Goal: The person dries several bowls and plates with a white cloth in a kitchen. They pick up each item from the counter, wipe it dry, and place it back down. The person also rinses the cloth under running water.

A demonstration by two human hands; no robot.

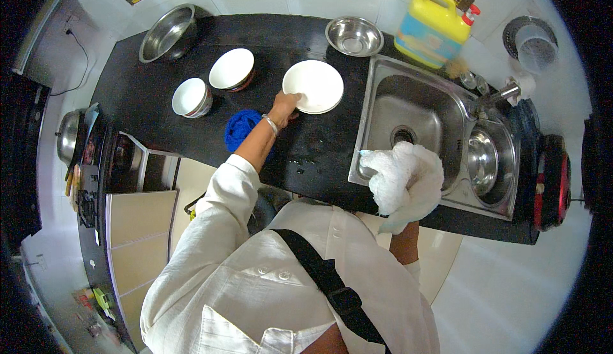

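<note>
My left hand [285,106] reaches over the dark counter and grips the near-left rim of a small stack of white plates [316,86]. Its thumb lies on top of the rim. A white cloth [406,181] hangs bunched from my right hand, over the sink's near-left corner. The cloth covers that hand, so its fingers are hidden. Beside my left wrist lies a crumpled blue cloth [241,130]. Left of the plates stand a white bowl [231,68] and a stack of smaller white bowls [190,97], both with patterned outsides.
The steel sink [418,102] has a second basin holding a metal bowl [483,160]. Behind it stand a yellow jug [434,27] and the faucet [501,93]. A steel basin [354,35] sits at the counter's back, a larger one [169,33] at far left. Water drops [300,167] dot the counter.
</note>
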